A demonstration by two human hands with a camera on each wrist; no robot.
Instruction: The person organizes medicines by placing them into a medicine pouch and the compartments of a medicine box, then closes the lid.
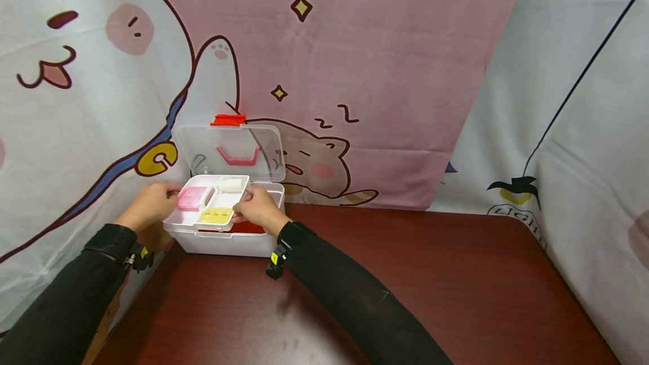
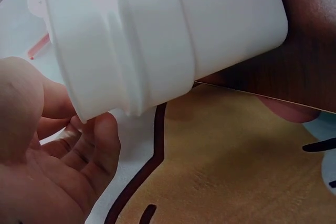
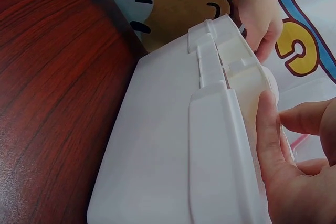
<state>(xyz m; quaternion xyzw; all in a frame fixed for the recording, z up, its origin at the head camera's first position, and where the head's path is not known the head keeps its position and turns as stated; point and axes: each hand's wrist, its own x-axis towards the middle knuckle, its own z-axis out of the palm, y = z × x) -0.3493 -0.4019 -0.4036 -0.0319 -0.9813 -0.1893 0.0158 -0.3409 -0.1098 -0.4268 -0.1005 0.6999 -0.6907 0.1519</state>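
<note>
A white lidded storage box (image 1: pixel 228 245) stands at the table's back left, its clear lid (image 1: pixel 200 141) raised. Over the box opening is a white inner tray (image 1: pixel 189 218), tilted, holding a pink piece (image 1: pixel 191 198) and a yellow piece (image 1: pixel 216 216). My left hand (image 1: pixel 154 203) pinches the tray's left edge; in the left wrist view its curled fingers (image 2: pixel 107 142) meet a white rim. At the tray's right edge my right hand (image 1: pixel 259 208) grips between thumb and fingers. Something red (image 1: pixel 248 227) shows inside the box beneath the tray; the rest there is hidden.
The lid carries a red latch (image 1: pixel 228 120) and a pink handle (image 1: pixel 238 157), and leans near the printed cloth (image 1: pixel 385 72) behind. Brown tabletop (image 1: pixel 405 275) stretches to the right and front. The box stands close to the table's left edge.
</note>
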